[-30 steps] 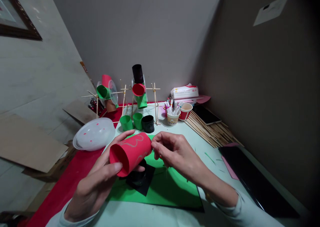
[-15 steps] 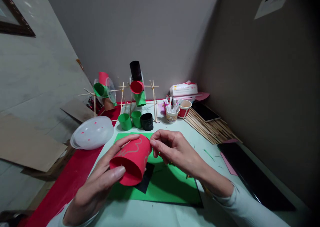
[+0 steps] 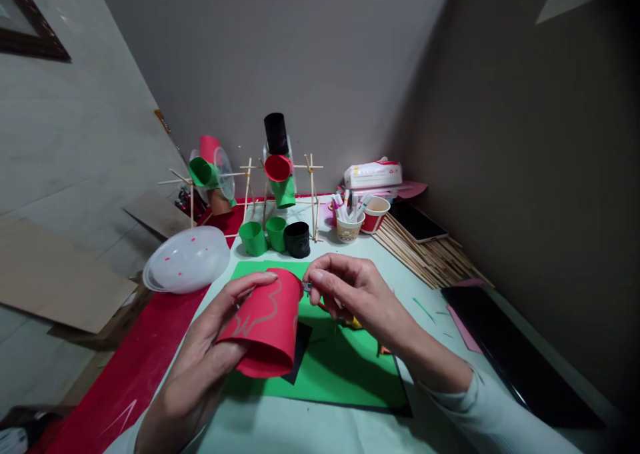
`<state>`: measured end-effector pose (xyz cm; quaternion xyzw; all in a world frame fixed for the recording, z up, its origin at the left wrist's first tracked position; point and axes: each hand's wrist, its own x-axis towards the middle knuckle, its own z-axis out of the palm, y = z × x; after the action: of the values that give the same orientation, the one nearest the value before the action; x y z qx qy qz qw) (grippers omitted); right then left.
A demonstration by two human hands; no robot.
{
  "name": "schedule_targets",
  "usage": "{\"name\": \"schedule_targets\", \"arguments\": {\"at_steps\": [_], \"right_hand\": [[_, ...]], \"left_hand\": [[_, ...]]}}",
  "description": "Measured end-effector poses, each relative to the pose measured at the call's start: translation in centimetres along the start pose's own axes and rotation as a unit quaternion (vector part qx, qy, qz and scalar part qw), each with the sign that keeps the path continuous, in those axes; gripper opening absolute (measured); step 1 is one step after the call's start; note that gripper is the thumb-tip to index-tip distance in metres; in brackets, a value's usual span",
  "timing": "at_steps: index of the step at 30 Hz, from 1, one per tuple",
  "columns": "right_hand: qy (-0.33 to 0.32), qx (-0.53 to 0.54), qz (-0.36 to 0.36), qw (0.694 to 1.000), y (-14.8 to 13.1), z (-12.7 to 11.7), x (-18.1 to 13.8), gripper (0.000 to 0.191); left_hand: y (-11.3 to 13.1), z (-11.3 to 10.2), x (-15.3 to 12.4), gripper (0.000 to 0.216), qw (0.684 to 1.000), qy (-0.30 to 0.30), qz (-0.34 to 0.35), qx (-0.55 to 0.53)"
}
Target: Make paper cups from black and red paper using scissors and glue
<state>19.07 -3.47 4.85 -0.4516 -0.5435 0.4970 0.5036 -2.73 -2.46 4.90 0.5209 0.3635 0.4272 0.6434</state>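
Observation:
A red paper cup (image 3: 267,317) with brown wavy lines drawn on its side is in my left hand (image 3: 200,354), tilted, its wide open end toward me. My left fingers lie along the side and the thumb reaches into the opening. Just right of the cup's far end, my right hand (image 3: 357,297) pinches a tiny greyish thing (image 3: 307,287), too small to name. Beneath both hands lies a green sheet (image 3: 345,377) with a black paper piece (image 3: 301,355) on it. Partly hidden under my right hand is a yellow item (image 3: 354,323).
Two green cups (image 3: 253,239) and a black cup (image 3: 298,240) stand behind the sheet. Stick frames with cup wheels (image 3: 278,169) rise farther back. A marker cup (image 3: 349,227), wooden sticks (image 3: 415,254) and a black panel (image 3: 520,354) are to the right; plastic lids (image 3: 187,261) lie left.
My right hand has moved slightly away from the cup's far end, and the small greyish thing now shows in its fingertips. The cup has turned a little, and my left thumb has slid inside its opening.

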Motion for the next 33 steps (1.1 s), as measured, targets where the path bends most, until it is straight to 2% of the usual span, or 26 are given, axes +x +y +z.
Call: {"name": "schedule_targets", "arguments": {"at_steps": [3, 7, 10, 13, 20, 26, 30, 33], "right_hand": [[-0.001, -0.019, -0.009, 1.0, 0.2, 0.1, 0.0, 0.017], [0.0, -0.028, -0.006, 1.0, 0.5, 0.2, -0.1, 0.016], [-0.004, 0.004, 0.023, 1.0, 0.4, 0.1, -0.1, 0.022], [-0.014, 0.053, 0.068, 0.996, 0.3, -0.1, 0.0, 0.023], [-0.042, 0.147, 0.112, 0.982, 0.8, 0.0, 0.1, 0.023], [-0.042, 0.168, 0.113, 0.978, 0.7, 0.5, 0.0, 0.029], [-0.005, 0.155, 0.086, 0.984, 0.3, 1.0, -0.3, 0.033], [0.032, 0.119, 0.057, 0.991, 0.1, 1.7, -0.7, 0.031]], "left_hand": [[0.3, 0.4, -0.1, 0.05, 1.0, -0.001, 0.0, -0.022], [0.8, 0.7, -0.2, 0.052, 0.995, -0.018, -0.051, -0.079], [0.9, 0.6, -0.3, 0.056, 0.989, -0.046, -0.072, -0.121], [0.6, 0.5, -0.2, 0.059, 0.987, -0.067, -0.064, -0.134], [0.0, 1.4, 1.0, 0.046, 0.997, -0.05, -0.006, -0.065], [-0.1, 1.7, 1.5, 0.049, 0.999, -0.023, -0.006, -0.048], [-0.3, 1.3, 1.6, 0.033, 0.999, -0.03, -0.017, 0.017], [-0.7, 1.0, 1.5, 0.044, 0.998, -0.026, 0.005, 0.053]]}}
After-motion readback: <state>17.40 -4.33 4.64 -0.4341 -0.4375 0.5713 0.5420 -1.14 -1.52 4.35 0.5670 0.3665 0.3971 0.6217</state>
